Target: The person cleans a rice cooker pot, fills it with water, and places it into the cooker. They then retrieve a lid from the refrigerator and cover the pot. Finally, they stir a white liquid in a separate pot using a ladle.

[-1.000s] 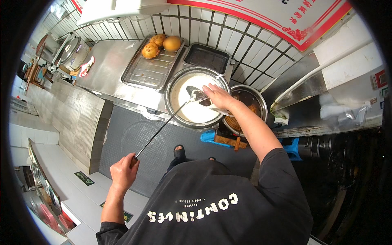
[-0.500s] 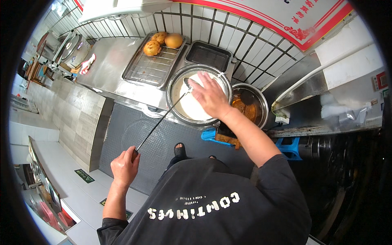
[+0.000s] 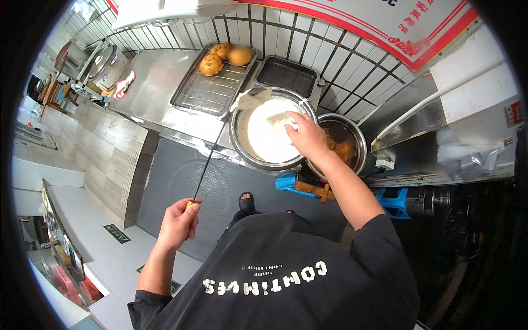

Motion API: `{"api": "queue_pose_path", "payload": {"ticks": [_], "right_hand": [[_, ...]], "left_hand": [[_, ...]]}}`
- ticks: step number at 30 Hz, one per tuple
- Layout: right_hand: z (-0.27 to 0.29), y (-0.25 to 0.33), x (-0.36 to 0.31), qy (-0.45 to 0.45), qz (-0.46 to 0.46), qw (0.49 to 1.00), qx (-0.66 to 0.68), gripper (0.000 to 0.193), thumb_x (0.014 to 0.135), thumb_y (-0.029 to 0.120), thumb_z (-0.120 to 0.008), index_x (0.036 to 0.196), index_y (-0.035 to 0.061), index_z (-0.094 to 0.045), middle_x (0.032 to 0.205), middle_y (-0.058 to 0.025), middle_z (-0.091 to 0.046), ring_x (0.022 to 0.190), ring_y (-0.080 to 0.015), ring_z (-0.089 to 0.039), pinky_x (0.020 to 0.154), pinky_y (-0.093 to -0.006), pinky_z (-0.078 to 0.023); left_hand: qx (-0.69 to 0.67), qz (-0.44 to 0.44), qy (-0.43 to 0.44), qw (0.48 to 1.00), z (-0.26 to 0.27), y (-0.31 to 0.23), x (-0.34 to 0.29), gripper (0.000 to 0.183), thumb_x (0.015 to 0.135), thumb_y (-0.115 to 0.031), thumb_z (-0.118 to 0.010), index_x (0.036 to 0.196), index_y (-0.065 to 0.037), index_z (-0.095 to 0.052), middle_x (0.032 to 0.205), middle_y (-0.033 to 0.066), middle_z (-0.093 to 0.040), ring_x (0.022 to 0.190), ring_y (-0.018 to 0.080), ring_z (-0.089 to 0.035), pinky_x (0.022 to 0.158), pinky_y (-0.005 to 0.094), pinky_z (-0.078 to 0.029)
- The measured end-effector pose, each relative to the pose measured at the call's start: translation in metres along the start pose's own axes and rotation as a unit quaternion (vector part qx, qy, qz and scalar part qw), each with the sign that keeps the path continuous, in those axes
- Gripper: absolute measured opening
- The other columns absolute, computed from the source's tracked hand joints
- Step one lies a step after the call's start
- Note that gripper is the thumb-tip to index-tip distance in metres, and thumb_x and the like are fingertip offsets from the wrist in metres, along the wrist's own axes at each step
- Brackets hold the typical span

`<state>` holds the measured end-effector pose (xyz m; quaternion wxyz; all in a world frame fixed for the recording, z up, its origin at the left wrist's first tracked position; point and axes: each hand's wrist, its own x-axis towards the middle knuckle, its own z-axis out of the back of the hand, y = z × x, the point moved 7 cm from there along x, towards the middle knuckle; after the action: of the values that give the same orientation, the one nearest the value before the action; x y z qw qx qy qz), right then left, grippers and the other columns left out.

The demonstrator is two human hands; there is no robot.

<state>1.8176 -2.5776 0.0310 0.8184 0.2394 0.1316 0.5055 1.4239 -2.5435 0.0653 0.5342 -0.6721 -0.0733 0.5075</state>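
Note:
Wrapped round the wooden handle of a long, thin-rodded ladle (image 3: pixel 207 168), my left hand (image 3: pixel 178 223) is held low on the left, over the dark floor mat. The rod slants up to the left rim of a large round pot (image 3: pixel 235 138). I cannot clearly make out the ladle's head. White flour-like or batter-like stuff (image 3: pixel 266 135) fills the pot. Over its right side my right hand (image 3: pixel 308 136) reaches in with fingers curled together; what they hold is hidden. A cream-coloured flat piece (image 3: pixel 252 101) shows at the pot's far left rim.
Behind the pot, a wire rack tray (image 3: pixel 201 94) carries browned round fried pieces (image 3: pixel 211 65), beside a dark empty tray (image 3: pixel 287 76). A metal pot of brown oil (image 3: pixel 360 144) stands to the right. A blue stool (image 3: pixel 393 202) is below, near the right-hand wall.
My right hand has moved right, off the ladle's head, and its spread fingers have curled. My left hand has shifted right; the ladle now points more steeply toward the pot's left rim.

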Motion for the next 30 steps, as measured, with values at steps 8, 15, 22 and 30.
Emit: {"api": "queue_pose_path", "payload": {"ticks": [8,15,22,30], "right_hand": [[-0.011,-0.005,0.015,0.046,-0.104,0.867,0.485,0.040,0.090,0.014,-0.056,0.129,0.0038,-0.053,0.085,-0.0047,-0.064,0.062,-0.0090,-0.058,0.053,-0.0246,-0.046],[-0.007,0.007,0.033,0.159,-0.130,0.797,0.568,0.036,0.092,0.017,-0.052,0.126,0.0081,-0.053,0.077,-0.0048,-0.063,0.051,-0.0102,-0.056,0.043,-0.0231,-0.039],[-0.036,0.028,0.040,0.215,-0.156,0.784,0.561,0.020,0.092,0.030,-0.054,0.095,0.0115,-0.061,0.063,-0.0019,-0.061,0.047,-0.0122,-0.057,0.039,-0.0252,-0.037],[-0.060,0.003,0.032,0.232,-0.176,0.857,0.426,0.032,0.094,0.033,-0.049,0.105,0.0038,-0.057,0.071,-0.0082,-0.063,0.049,-0.0146,-0.059,0.038,-0.0265,-0.039]], "left_hand": [[-0.162,0.109,0.131,0.972,-0.043,-0.002,-0.007,0.042,0.099,-0.033,-0.052,0.115,0.005,-0.054,0.056,0.0023,-0.050,0.033,0.0102,-0.043,0.031,0.0227,-0.036],[-0.097,0.086,0.119,0.984,-0.041,0.000,-0.001,0.038,0.101,-0.029,-0.051,0.117,0.005,-0.055,0.059,0.0015,-0.050,0.037,0.0099,-0.041,0.036,0.0225,-0.036],[0.013,0.040,0.113,0.993,-0.034,-0.002,-0.004,0.044,0.098,-0.032,-0.056,0.120,0.006,-0.055,0.059,0.0002,-0.049,0.038,0.0088,-0.043,0.035,0.0230,-0.036],[-0.003,0.042,0.084,0.996,-0.024,0.000,-0.008,0.039,0.099,-0.030,-0.055,0.119,0.004,-0.056,0.060,-0.0003,-0.050,0.039,0.0083,-0.044,0.038,0.0226,-0.035]]}}
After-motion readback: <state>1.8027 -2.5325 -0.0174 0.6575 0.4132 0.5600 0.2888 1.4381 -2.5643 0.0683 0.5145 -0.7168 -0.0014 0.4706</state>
